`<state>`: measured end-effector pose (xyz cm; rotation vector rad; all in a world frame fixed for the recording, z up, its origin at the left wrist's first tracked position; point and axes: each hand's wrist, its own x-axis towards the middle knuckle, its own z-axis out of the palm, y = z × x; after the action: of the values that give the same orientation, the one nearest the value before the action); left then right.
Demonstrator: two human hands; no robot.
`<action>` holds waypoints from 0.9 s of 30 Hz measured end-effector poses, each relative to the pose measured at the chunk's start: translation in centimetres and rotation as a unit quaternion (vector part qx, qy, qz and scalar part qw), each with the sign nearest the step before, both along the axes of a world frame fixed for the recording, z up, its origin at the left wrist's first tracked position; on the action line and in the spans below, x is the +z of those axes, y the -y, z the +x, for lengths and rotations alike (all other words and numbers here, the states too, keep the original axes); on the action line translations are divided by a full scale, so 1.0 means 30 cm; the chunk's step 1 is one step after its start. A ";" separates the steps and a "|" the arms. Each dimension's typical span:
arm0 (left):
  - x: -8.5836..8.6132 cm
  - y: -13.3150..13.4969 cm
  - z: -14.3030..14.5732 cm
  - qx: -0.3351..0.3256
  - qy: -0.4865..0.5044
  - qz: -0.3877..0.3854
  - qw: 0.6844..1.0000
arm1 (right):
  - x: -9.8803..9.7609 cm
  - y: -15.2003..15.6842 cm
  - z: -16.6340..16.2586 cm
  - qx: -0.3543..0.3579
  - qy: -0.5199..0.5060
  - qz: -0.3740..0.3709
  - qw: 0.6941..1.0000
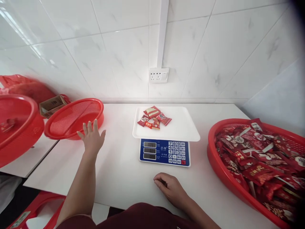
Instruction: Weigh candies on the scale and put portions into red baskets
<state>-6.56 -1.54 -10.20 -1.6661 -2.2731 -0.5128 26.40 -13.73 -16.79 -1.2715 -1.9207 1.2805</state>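
My left hand (92, 137) is raised with its fingers spread, in front of the near rim of a red mesh basket (98, 122); it holds nothing, and whether it touches the rim I cannot tell. My right hand (169, 187) rests curled on the white table just below the scale, thumb against fingers, with nothing seen in it. Between and beyond the hands stands a digital scale (164, 152) with a blue keypad and a white weighing tray (177, 125). Several red snack packets (156, 117) lie grouped on the tray's left half.
A large red basket (211, 143) heaped with snack packets stands at right. Another red basket (19, 149) sits at far left, near a cardboard box (53, 105) and a red plastic bag (30, 87). Behind the table is a tiled wall with a socket (159, 75). A red stool (35, 203) is below left.
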 end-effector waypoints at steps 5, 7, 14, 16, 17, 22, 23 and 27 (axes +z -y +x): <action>0.002 -0.039 -0.032 0.016 -0.006 0.021 1.000 | 0.005 -0.002 0.001 0.007 0.003 -0.008 1.000; 0.001 -0.061 -0.045 0.033 -0.002 0.047 0.998 | 0.005 -0.003 0.001 0.009 0.002 -0.012 1.000; 0.008 -0.060 -0.014 -0.038 0.022 0.022 0.999 | 0.005 -0.001 0.002 0.012 -0.014 -0.024 1.000; 0.009 -0.043 0.020 -0.074 0.030 0.036 0.996 | 0.005 -0.001 0.002 0.011 -0.010 -0.024 1.000; 0.010 -0.035 0.038 -0.095 0.035 0.036 0.994 | 0.006 -0.002 0.002 0.011 -0.008 -0.024 1.000; 0.036 -0.010 0.136 -0.187 0.074 0.026 0.979 | 0.003 -0.005 0.001 0.007 -0.004 -0.023 1.000; 0.045 -0.010 0.162 -0.203 0.081 0.027 0.975 | 0.002 -0.006 0.000 0.008 -0.004 -0.021 1.000; 0.085 -0.037 0.302 -0.321 0.113 0.001 0.940 | 0.001 -0.002 0.001 0.011 -0.009 -0.016 1.000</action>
<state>2.50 -0.44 -7.65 -2.4560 -1.8059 -0.8770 26.44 -13.66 -16.77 -1.2537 -1.9135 1.3340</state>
